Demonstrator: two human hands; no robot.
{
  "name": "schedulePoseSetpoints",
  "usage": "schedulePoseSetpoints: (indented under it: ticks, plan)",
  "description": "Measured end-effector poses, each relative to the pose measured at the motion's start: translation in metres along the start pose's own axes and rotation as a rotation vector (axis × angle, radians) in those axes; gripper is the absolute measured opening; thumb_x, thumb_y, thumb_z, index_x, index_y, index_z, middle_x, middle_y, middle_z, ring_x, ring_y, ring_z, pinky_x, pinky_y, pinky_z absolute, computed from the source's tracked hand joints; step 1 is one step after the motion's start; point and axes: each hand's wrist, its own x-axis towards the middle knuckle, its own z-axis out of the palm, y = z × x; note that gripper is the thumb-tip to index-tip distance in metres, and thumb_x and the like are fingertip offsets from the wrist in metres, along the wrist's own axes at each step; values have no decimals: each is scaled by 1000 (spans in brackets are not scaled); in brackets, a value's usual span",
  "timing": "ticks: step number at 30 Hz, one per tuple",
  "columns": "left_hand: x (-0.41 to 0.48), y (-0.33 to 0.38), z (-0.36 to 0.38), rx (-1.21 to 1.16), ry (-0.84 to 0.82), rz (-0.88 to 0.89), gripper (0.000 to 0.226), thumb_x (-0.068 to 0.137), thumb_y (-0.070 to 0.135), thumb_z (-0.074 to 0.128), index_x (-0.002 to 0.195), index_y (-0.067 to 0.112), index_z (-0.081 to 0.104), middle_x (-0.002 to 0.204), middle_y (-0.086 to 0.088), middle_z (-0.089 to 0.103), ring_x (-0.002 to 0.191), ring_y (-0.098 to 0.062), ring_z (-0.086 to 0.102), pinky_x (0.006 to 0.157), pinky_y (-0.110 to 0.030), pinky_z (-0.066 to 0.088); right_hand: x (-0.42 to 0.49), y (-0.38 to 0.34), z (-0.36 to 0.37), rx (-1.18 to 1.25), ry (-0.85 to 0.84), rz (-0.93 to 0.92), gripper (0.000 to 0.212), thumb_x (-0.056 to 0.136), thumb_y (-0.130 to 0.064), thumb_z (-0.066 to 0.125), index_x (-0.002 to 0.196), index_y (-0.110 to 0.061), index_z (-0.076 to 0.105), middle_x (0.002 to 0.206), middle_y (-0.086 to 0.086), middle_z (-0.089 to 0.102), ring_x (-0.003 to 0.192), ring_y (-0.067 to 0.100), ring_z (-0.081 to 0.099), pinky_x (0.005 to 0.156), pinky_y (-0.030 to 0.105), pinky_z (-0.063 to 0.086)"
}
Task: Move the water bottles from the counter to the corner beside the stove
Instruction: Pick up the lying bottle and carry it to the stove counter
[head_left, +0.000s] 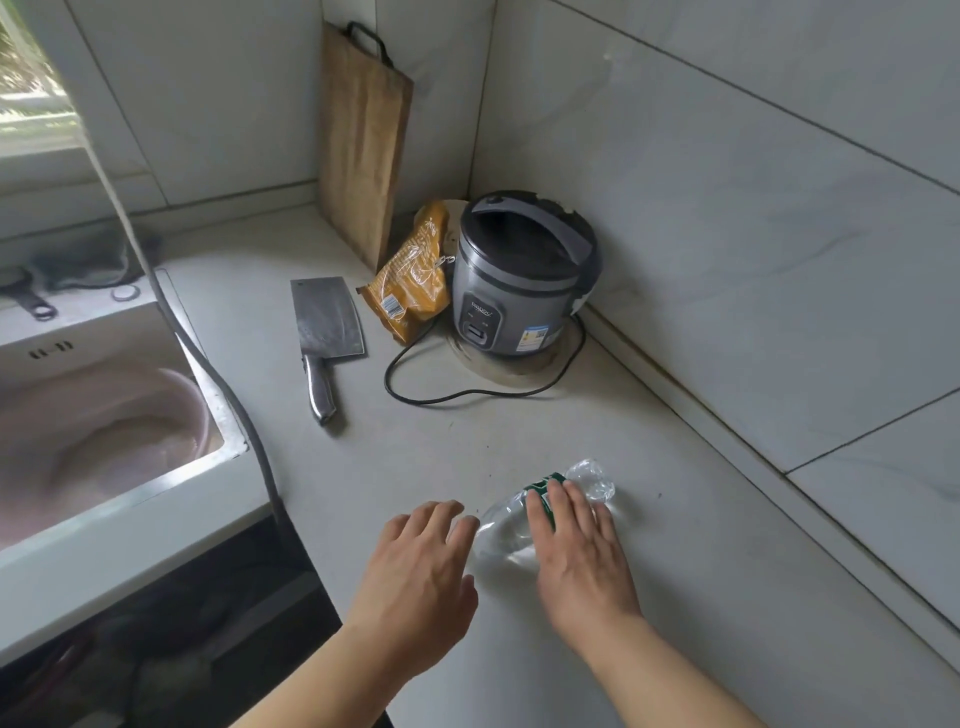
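A clear plastic water bottle (587, 480) with a green label lies on its side on the pale counter (415, 457), near the front. My right hand (579, 551) rests flat on top of it, fingers spread over the label. My left hand (421, 566) hovers just left of the bottle with its fingers apart, fingertips close to the bottle's near end. Only this one bottle is in view. No stove is in view.
A grey rice cooker (519, 275) stands in the tiled corner, its black cord (467, 397) looping over the counter. Next to it are an orange snack bag (413, 280), a cleaver (324, 332) and a leaning cutting board (363, 145). A sink (98, 415) is at left.
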Motion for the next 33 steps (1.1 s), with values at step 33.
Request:
schedulePoseSetpoints:
  ticks: [33]
  plan:
    - [25,-35,-8,-44,-15,26,57,83,55,46,133,29,45,140,6,47,128,-17,45,105,-32,36,47,0,-11,-134,-49,-22,73,88,0,63,149,-21,27,154,7,36,151,32,21,122,57,10]
